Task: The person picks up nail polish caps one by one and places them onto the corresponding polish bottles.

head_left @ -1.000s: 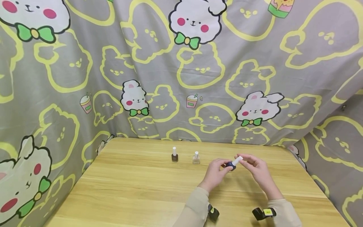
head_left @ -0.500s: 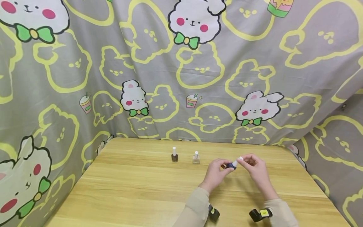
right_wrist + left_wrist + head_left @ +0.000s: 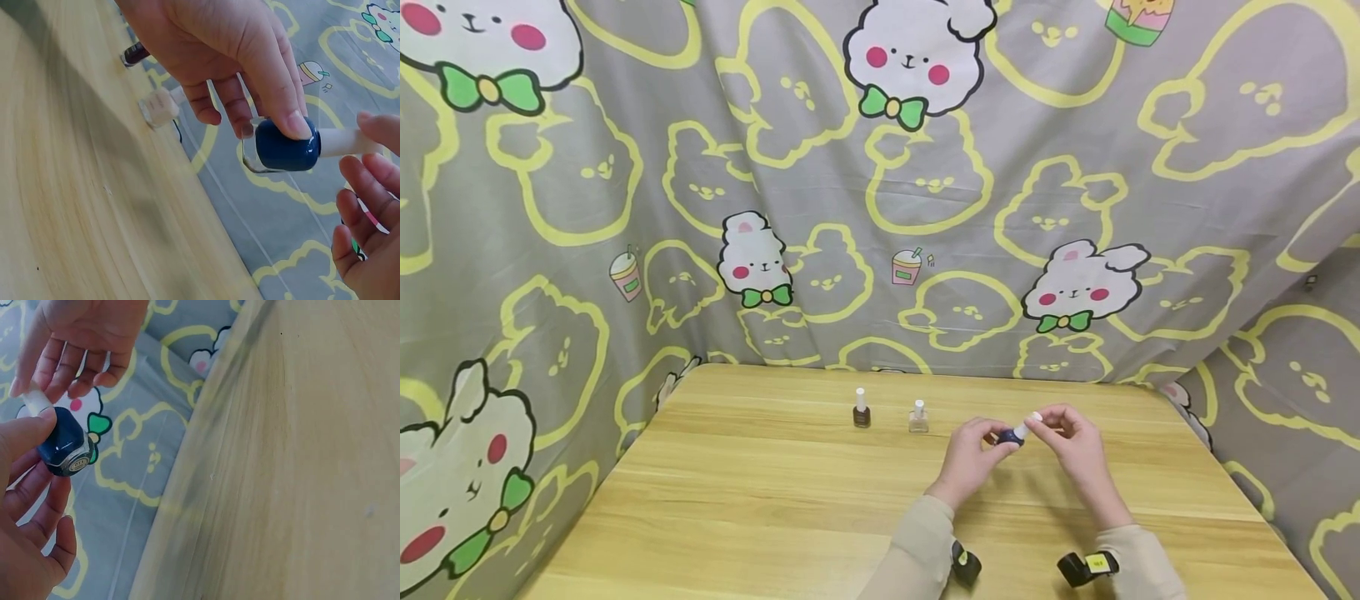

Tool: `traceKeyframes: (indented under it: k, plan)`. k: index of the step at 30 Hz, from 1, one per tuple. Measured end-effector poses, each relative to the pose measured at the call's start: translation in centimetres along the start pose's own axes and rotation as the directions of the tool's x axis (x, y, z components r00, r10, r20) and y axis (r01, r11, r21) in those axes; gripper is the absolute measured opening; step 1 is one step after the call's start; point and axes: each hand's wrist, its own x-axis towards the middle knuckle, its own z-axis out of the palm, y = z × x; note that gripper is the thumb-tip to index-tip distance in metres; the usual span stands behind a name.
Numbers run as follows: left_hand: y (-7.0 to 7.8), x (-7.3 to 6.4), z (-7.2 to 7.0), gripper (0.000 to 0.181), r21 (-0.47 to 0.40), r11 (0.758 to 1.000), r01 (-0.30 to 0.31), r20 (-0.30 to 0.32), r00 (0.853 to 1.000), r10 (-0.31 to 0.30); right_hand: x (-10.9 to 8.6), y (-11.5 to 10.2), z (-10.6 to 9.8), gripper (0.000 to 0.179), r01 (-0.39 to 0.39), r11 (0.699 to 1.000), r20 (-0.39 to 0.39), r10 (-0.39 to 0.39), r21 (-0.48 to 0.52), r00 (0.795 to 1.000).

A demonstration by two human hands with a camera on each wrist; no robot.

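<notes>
My left hand (image 3: 967,460) grips a dark blue nail polish bottle (image 3: 284,147) by its glass body, thumb on one side and fingers behind. The bottle is tilted, its round embossed base (image 3: 78,464) toward the left wrist camera and its long white cap (image 3: 337,142) toward my right hand (image 3: 1081,443). Thumb and fingertips of that hand pinch the cap's end, the other fingers loosely curved below. In the head view the fingers cover part of the cap. Both hands are above the right half of the table (image 3: 760,500).
Two more white-capped polish bottles stand upright near the table's back: a dark one (image 3: 862,417) and a clear or pale one (image 3: 918,421), left of my hands. A patterned grey curtain (image 3: 835,192) surrounds the table. Black wrist cameras (image 3: 966,565) sit at both sleeves.
My right hand has shifted slightly left and turned, its fingers now closer round the cap and covering more of it. The left hand stays almost in place with the bottle.
</notes>
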Motion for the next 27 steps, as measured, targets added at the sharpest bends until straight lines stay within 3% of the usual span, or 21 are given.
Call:
traceKeyframes:
  k: [9,15,27]
  plan:
    - [-0.02,0.06,-0.20,0.025,-0.010,1.000,-0.004,0.011,1.000,0.004,0.08,0.16,-0.56,0.036,0.113,0.991,0.145,-0.123,0.073,0.982]
    - [-0.03,0.08,-0.32,0.027,-0.012,1.000,0.006,0.039,0.999,-0.006,0.08,0.40,-0.83,0.041,0.135,0.985,0.236,-0.157,0.106,0.959]
    - [-0.22,0.11,-0.37,0.029,-0.005,1.000,-0.007,0.052,0.999,0.007,0.16,0.57,-0.75,0.037,0.134,0.983,0.232,-0.161,0.128,0.959]
